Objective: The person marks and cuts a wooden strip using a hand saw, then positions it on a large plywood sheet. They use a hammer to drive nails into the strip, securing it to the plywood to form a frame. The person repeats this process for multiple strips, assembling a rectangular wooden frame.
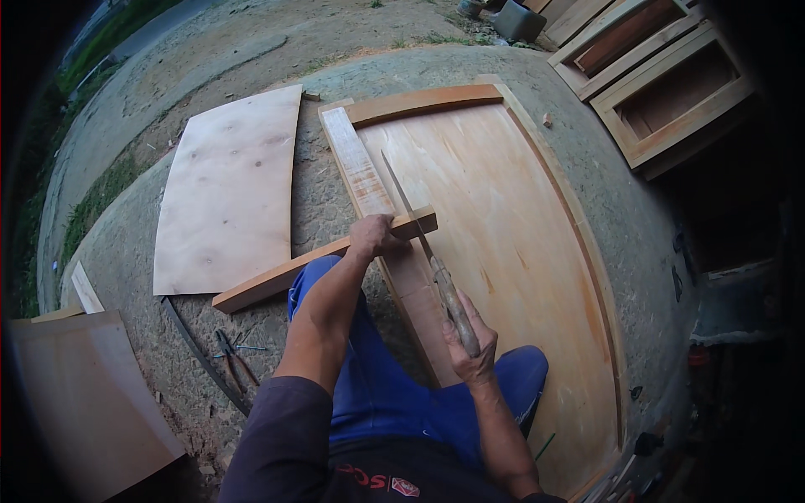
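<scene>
My left hand (375, 238) is closed around a squared wooden bar (281, 274), near its right end. The bar lies slantwise across the near-left rail (359, 166) of a large framed panel, its other end reaching out over the concrete. In my right hand (473, 350) is the worn grip of a handsaw (401, 194), fingers wrapped round it. The saw's narrow blade points away from me and crosses the bar's end just right of my left hand. Whether its teeth have cut into the wood cannot be made out.
The framed wooden panel (503, 243) stretches along my right side. A loose plywood sheet (231, 184) lies at the left, another board (92, 394) nearer. Pliers (232, 356) and a dark curved strip (201, 352) rest on the concrete. Wooden frames (679, 101) stand at the far right.
</scene>
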The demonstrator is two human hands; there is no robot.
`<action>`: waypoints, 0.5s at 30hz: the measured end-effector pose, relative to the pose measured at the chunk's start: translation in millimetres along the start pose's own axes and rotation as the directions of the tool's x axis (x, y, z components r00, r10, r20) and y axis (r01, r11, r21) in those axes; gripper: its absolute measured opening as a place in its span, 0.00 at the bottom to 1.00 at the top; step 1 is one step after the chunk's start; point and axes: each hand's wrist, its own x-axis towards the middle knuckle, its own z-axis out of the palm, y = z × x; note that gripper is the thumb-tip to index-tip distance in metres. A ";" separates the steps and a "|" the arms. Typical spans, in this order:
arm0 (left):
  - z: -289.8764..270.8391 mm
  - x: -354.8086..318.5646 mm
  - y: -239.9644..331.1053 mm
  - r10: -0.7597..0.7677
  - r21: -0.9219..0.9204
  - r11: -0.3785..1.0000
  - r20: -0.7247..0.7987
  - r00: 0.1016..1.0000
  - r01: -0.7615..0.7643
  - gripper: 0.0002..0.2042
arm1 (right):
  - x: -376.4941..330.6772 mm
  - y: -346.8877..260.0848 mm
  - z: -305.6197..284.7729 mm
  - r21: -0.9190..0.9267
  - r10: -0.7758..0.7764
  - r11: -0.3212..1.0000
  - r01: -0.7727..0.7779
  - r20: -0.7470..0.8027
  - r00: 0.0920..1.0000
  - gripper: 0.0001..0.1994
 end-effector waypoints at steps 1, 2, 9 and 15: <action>-3.0 -4.9 2.3 -0.025 0.007 1.000 -0.002 1.000 0.025 0.30 | -7.7 -3.0 -3.4 -0.025 0.007 1.000 -0.007 0.007 1.000 0.28; -4.4 -9.1 6.4 -0.050 0.013 0.999 -0.003 0.999 0.050 0.29 | -17.7 -9.0 -11.1 -0.051 0.015 0.999 -0.014 0.013 1.000 0.28; 9.6 -14.0 -6.4 -0.021 0.063 0.998 -0.063 0.998 0.025 0.26 | -58.8 -33.8 -37.3 -0.031 0.107 0.994 -0.106 0.026 0.994 0.29; 12.8 -14.1 -13.0 -0.035 0.077 0.996 -0.091 0.995 0.042 0.27 | -65.9 -30.7 -33.1 -0.068 0.077 0.995 -0.073 0.056 0.995 0.29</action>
